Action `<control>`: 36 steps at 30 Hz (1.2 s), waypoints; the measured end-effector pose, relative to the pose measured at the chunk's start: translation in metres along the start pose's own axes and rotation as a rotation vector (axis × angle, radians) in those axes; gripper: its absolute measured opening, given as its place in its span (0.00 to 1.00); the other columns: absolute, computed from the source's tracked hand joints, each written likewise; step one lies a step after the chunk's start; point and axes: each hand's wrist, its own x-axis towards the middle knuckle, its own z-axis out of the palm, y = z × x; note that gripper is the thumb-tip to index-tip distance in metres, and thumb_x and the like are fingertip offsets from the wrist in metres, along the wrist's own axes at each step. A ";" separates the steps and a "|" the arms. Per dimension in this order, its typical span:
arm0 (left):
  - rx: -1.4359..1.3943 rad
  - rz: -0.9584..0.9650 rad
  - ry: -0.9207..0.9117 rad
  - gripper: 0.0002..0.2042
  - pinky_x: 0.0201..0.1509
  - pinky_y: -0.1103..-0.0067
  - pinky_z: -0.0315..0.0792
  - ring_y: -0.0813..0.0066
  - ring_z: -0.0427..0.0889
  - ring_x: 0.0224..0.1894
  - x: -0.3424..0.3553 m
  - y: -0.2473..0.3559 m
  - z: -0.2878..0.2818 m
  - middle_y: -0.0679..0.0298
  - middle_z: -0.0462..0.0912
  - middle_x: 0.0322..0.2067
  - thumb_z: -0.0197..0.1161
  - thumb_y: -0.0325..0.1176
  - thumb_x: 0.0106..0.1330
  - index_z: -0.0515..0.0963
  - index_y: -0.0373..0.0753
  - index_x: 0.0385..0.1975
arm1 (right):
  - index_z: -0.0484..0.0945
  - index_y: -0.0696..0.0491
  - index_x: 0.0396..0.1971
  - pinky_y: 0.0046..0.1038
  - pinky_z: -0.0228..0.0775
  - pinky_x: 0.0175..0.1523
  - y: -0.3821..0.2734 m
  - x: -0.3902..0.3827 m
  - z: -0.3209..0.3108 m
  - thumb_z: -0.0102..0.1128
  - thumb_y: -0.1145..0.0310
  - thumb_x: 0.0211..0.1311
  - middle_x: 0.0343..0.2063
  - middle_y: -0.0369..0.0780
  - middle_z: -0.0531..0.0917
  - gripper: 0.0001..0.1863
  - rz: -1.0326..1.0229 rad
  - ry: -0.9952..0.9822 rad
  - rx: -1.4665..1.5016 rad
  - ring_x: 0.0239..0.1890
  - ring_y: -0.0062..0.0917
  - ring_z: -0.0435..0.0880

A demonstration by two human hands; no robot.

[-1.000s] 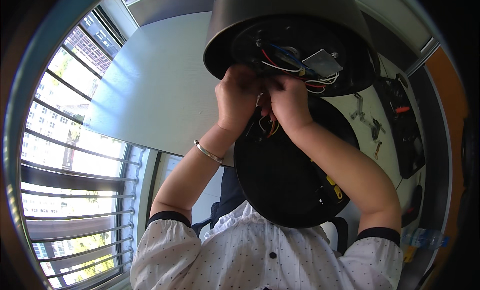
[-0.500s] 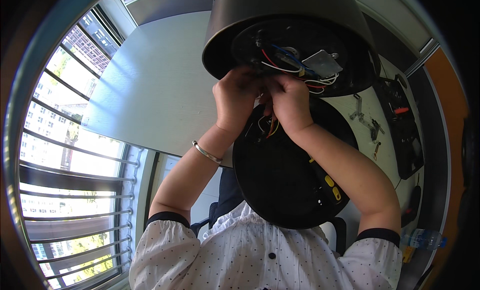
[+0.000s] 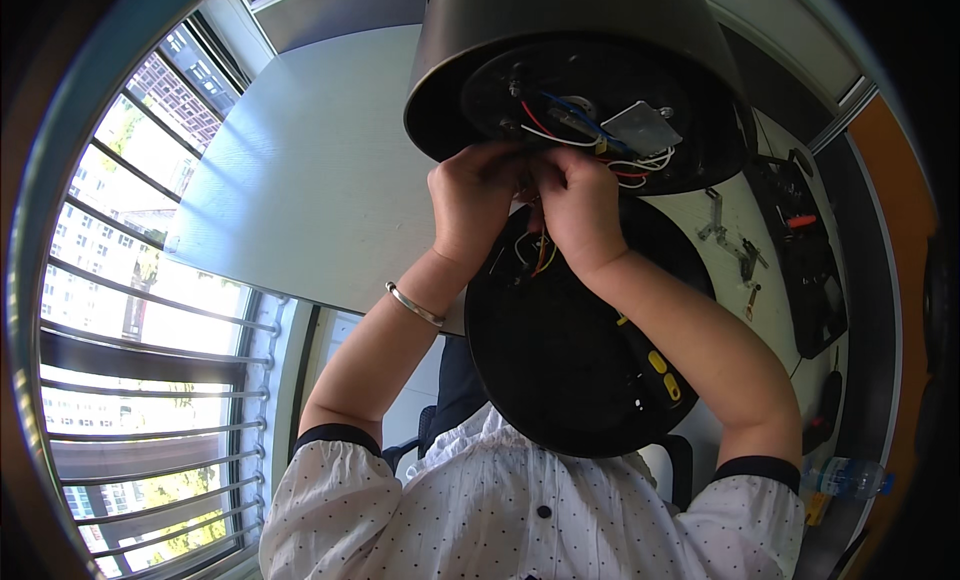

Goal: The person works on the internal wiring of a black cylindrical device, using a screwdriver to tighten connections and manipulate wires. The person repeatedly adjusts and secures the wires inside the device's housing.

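A large dark drum-shaped housing (image 3: 570, 15) lies on its side, its open end facing me. Inside it are red, blue and white wires (image 3: 565, 138) and a silver metal plate (image 3: 645, 130). At its lower rim my left hand (image 3: 470, 202) and my right hand (image 3: 580, 200) meet, fingers pinched together. Thin yellow and red wires (image 3: 545, 252) run up between them from a round black cover (image 3: 570, 380), which leans between the housing and my lap. Both hands seem closed on these wires; the fingertips are in shadow and partly hidden. Yellow oval parts (image 3: 657, 362) show on the cover.
The pale tabletop (image 3: 310, 170) spreads to the left, beside a barred window (image 3: 150, 350). On the right lie small metal brackets (image 3: 735, 242) and an open black tool case (image 3: 800, 250) with a red-handled tool. A plastic bottle (image 3: 848, 478) is at the lower right.
My fingers have shifted slightly where they meet. The arms, housing and cover stay almost in place.
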 end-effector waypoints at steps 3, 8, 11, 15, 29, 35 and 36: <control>-0.005 0.010 0.002 0.07 0.28 0.82 0.75 0.77 0.82 0.23 -0.001 0.001 0.001 0.57 0.83 0.22 0.61 0.22 0.53 0.81 0.32 0.32 | 0.77 0.62 0.26 0.18 0.66 0.16 -0.001 -0.001 0.000 0.49 0.77 0.60 0.18 0.40 0.80 0.08 0.003 0.007 -0.009 0.11 0.20 0.75; -0.021 0.062 -0.015 0.07 0.28 0.82 0.76 0.77 0.82 0.24 0.000 0.003 0.000 0.57 0.83 0.23 0.61 0.22 0.53 0.80 0.31 0.32 | 0.78 0.60 0.25 0.17 0.64 0.17 0.004 0.002 0.001 0.49 0.77 0.60 0.17 0.37 0.79 0.08 -0.028 0.026 -0.001 0.12 0.17 0.74; 0.018 0.088 -0.009 0.07 0.28 0.82 0.76 0.76 0.83 0.24 0.002 -0.005 -0.001 0.56 0.83 0.23 0.61 0.22 0.53 0.80 0.31 0.31 | 0.78 0.60 0.26 0.18 0.64 0.17 0.008 0.003 0.001 0.50 0.77 0.60 0.16 0.37 0.79 0.08 -0.069 0.024 -0.035 0.12 0.17 0.74; 0.066 0.105 -0.010 0.07 0.29 0.81 0.76 0.73 0.84 0.25 0.003 -0.003 -0.002 0.55 0.83 0.22 0.62 0.21 0.51 0.80 0.31 0.31 | 0.78 0.60 0.29 0.19 0.64 0.17 0.010 0.003 0.002 0.50 0.78 0.60 0.17 0.37 0.79 0.06 -0.142 0.073 -0.121 0.12 0.17 0.74; 0.102 0.148 0.014 0.08 0.30 0.83 0.76 0.79 0.81 0.26 0.004 -0.007 0.001 0.59 0.83 0.25 0.64 0.20 0.52 0.79 0.30 0.32 | 0.77 0.57 0.32 0.33 0.71 0.27 0.009 0.014 -0.005 0.53 0.78 0.54 0.20 0.46 0.79 0.06 -0.488 0.047 -0.663 0.22 0.39 0.79; 0.120 0.155 -0.025 0.09 0.31 0.82 0.76 0.79 0.82 0.27 0.004 -0.002 -0.002 0.59 0.84 0.26 0.64 0.21 0.52 0.79 0.31 0.34 | 0.77 0.56 0.31 0.34 0.70 0.27 0.012 0.015 -0.004 0.53 0.77 0.55 0.20 0.46 0.79 0.05 -0.573 0.112 -0.656 0.22 0.40 0.79; 0.114 0.149 -0.047 0.09 0.32 0.82 0.76 0.79 0.82 0.27 0.005 -0.002 -0.003 0.59 0.84 0.26 0.64 0.21 0.52 0.79 0.31 0.34 | 0.77 0.56 0.31 0.34 0.70 0.27 0.012 0.014 -0.003 0.53 0.77 0.55 0.20 0.46 0.79 0.05 -0.568 0.116 -0.630 0.22 0.40 0.79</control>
